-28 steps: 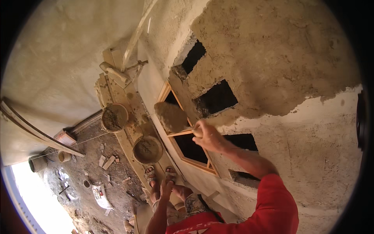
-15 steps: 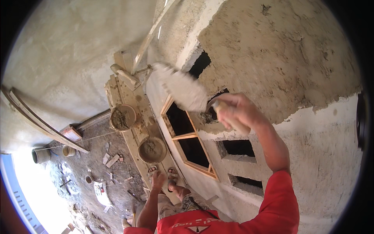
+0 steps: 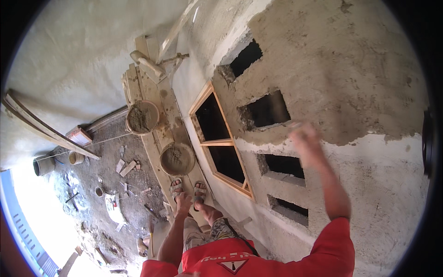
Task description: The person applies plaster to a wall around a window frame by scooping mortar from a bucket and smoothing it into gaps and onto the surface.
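Two hands are in view: the right hand, blurred, seems closed around the handle of a trowel, its blade too smeared to make out, in front of a wall where darker plaster meets a paler stretch, with a dark rectangular opening just to its upper left. Well to the lower left of that hand, the left hand hangs beside a sandal in the view, and I cannot tell whether its fingers are spread or pressed together. Ahead of the left hand, two mortar bowls stand on a plank platform, with a wooden window frame to their right.
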### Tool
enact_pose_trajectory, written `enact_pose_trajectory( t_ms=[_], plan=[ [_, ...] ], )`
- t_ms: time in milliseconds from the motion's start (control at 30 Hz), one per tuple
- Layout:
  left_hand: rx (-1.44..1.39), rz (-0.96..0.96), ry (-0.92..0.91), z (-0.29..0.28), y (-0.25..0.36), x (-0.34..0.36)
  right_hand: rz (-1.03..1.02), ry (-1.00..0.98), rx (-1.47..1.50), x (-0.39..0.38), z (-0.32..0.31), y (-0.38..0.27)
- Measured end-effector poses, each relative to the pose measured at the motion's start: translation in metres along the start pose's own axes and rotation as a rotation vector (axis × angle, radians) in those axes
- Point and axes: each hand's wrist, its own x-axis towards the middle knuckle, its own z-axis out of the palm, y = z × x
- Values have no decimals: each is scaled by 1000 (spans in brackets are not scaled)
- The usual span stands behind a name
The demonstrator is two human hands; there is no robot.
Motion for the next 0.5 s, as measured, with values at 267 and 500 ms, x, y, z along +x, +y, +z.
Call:
enact_pose_trajectory(
  t_ms=[267,500],
  plan=[
    [-97,-19,-86,54,-90,4,-63,-728,-457,-9,377,134],
    [-166,-203,-111,51,-90,-9,-50,-726,-705,37,532,235]
  ],
)
